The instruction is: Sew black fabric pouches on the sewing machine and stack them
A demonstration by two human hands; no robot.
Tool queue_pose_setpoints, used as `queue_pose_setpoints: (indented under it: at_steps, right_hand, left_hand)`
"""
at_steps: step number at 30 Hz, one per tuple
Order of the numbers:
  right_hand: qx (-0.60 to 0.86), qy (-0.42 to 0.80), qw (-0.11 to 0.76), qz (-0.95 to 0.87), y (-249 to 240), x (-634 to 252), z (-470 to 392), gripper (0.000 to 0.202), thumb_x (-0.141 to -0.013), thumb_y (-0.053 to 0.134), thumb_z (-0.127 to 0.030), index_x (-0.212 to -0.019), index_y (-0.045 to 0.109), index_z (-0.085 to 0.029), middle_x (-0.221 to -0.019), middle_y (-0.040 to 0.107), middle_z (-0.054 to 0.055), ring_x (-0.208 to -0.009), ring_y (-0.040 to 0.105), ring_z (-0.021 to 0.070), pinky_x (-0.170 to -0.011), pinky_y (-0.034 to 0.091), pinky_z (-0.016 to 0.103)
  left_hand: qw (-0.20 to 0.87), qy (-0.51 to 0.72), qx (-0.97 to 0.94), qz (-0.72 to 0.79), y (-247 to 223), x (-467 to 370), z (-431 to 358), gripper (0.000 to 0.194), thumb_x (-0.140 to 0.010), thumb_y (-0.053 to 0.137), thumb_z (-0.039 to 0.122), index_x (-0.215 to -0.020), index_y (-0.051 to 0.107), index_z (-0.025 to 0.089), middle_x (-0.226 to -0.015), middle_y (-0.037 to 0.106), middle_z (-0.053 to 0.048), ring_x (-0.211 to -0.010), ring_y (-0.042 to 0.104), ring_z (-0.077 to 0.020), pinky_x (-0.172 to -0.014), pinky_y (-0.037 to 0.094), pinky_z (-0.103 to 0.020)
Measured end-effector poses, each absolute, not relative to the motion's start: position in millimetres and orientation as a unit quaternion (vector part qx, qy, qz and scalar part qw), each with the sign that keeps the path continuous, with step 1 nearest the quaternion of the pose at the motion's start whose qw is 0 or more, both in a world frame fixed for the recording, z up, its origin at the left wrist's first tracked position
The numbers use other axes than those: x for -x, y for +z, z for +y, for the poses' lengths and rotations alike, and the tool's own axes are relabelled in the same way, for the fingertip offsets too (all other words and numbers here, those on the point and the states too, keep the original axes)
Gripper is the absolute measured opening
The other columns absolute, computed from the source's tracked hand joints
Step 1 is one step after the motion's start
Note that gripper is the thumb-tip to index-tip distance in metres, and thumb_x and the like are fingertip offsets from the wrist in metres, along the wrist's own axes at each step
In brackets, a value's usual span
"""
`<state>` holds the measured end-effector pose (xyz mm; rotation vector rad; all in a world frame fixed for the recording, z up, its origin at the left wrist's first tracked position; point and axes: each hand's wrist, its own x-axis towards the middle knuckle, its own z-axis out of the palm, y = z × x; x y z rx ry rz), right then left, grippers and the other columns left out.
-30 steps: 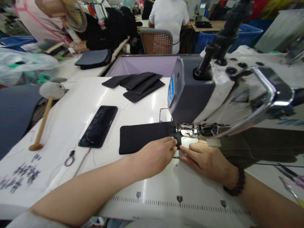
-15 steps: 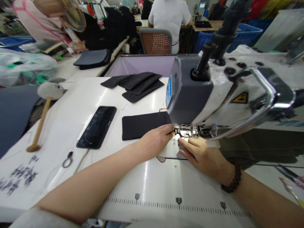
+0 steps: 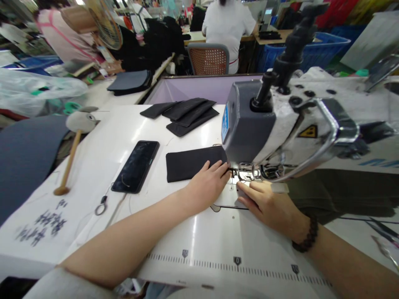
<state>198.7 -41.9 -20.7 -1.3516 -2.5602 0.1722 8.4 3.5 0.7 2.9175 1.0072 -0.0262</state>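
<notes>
Four fingers (image 3: 215,168) overlap the black cloth's (image 3: 187,164) near edge.

On the tabletop (image 3: 205,241), the phone (image 3: 136,167) lies left of the folded cloth (image 3: 193,162); the key ring (image 3: 101,206) lies before the phone. Behind the folded cloth sits the cloth pile (image 3: 187,114). Right of both stands the sewing machine (image 3: 249,120), a chair (image 3: 208,59) beyond.

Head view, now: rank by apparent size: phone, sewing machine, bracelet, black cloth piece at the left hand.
Largest to smallest, as they look:
1. sewing machine, cut off by the frame
2. black cloth piece, partly under the left hand
3. phone
4. bracelet
</notes>
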Motion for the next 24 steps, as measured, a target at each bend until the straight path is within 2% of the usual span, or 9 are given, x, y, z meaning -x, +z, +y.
queue_pose_setpoints:
  at_steps: [2, 4, 8, 11, 15, 17, 19, 21, 24]
  right_hand:
    - [0.466, 0.049, 0.120, -0.875, -20, -198, -42, 0.026, -0.086, 0.044, -0.031, -0.104, 0.057, -0.017, -0.079, 0.061, 0.005, -0.072, 0.055, 0.0164, -0.065, 0.041, 0.027]
    - [0.471, 0.040, 0.118, -0.873, -19, -198, -42, 0.025, -0.085, 0.046, -0.031, -0.103, 0.058, -0.018, -0.078, 0.061, 0.004, -0.071, 0.055, 0.0158, -0.060, 0.039, 0.025]
    - [0.474, 0.039, 0.110, -0.873, -17, -199, -43, 0.025, -0.085, 0.045, -0.031, -0.102, 0.058, -0.018, -0.079, 0.062, 0.004, -0.073, 0.056, 0.0154, -0.059, 0.038, 0.024]
    - [0.470, 0.048, 0.108, -0.875, -16, -200, -43, 0.025, -0.086, 0.044, -0.030, -0.102, 0.058, -0.018, -0.080, 0.062, 0.004, -0.073, 0.057, 0.0151, -0.062, 0.039, 0.024]
    - [0.468, 0.044, 0.106, -0.876, -16, -201, -43, 0.025, -0.086, 0.045, -0.030, -0.103, 0.058, -0.018, -0.077, 0.062, 0.004, -0.070, 0.056, 0.0151, -0.061, 0.038, 0.025]
    - [0.465, 0.040, 0.107, -0.878, -16, -201, -43, 0.024, -0.085, 0.045, -0.029, -0.103, 0.058, -0.018, -0.076, 0.061, 0.003, -0.069, 0.055, 0.0151, -0.061, 0.037, 0.025]
    - [0.459, 0.040, 0.111, -0.881, -16, -200, -43, 0.024, -0.085, 0.046, -0.029, -0.103, 0.058, -0.018, -0.077, 0.061, 0.003, -0.069, 0.055, 0.0151, -0.062, 0.037, 0.025]
    - [0.455, 0.042, 0.115, -0.882, -17, -200, -43, 0.024, -0.085, 0.046, -0.029, -0.103, 0.058, -0.017, -0.078, 0.062, 0.004, -0.070, 0.055, 0.0155, -0.063, 0.038, 0.026]
    - [0.452, 0.042, 0.117, -0.883, -17, -200, -43, 0.025, -0.085, 0.046, -0.029, -0.102, 0.059, -0.017, -0.077, 0.061, 0.004, -0.070, 0.055, 0.0160, -0.063, 0.038, 0.026]
  left_hand:
    - [0.000, -0.039, -0.928, 0.370, 2, -9, -1, 0.034, -0.087, 0.036, 0.012, -0.121, 0.042, 0.011, -0.128, 0.041, -0.018, -0.119, 0.038, -0.0310, -0.092, 0.036, -0.049]
    - [-0.015, -0.066, -0.913, 0.401, 4, -6, -1, 0.038, -0.087, 0.036, 0.010, -0.125, 0.039, 0.011, -0.130, 0.038, -0.020, -0.120, 0.037, -0.0327, -0.088, 0.039, -0.049]
    - [0.042, -0.058, -0.894, 0.442, 29, 24, 13, 0.052, -0.079, 0.035, -0.003, -0.129, 0.033, 0.010, -0.124, 0.046, -0.018, -0.116, 0.044, -0.0254, -0.091, 0.040, -0.038]
    - [0.161, 0.079, -0.810, 0.559, 58, 54, 23, 0.066, -0.071, 0.038, -0.003, -0.134, 0.027, 0.018, -0.105, 0.060, -0.011, -0.095, 0.058, -0.0246, -0.083, 0.044, -0.041]
    - [0.480, 0.324, -0.673, 0.460, 63, 66, 15, 0.071, -0.069, 0.044, 0.005, -0.135, 0.021, 0.016, -0.104, 0.060, -0.010, -0.089, 0.060, -0.0234, -0.080, 0.047, -0.042]
    - [0.525, 0.342, -0.637, 0.449, 45, 62, 5, 0.071, -0.072, 0.044, 0.008, -0.136, 0.014, 0.013, -0.111, 0.056, -0.014, -0.094, 0.059, -0.0242, -0.081, 0.047, -0.044]
    - [0.438, 0.323, -0.674, 0.501, 25, 59, -5, 0.067, -0.075, 0.044, 0.010, -0.135, 0.016, 0.012, -0.123, 0.046, -0.018, -0.105, 0.053, -0.0260, -0.085, 0.045, -0.046]
    - [0.258, 0.278, -0.765, 0.520, 11, 57, -15, 0.054, -0.077, 0.044, 0.010, -0.129, 0.032, 0.012, -0.131, 0.037, -0.018, -0.117, 0.041, -0.0284, -0.093, 0.037, -0.049]
    - [0.083, 0.164, -0.896, 0.405, 4, 51, -28, 0.033, -0.083, 0.039, 0.008, -0.115, 0.049, 0.010, -0.129, 0.041, -0.016, -0.120, 0.037, -0.0262, -0.098, 0.035, -0.045]
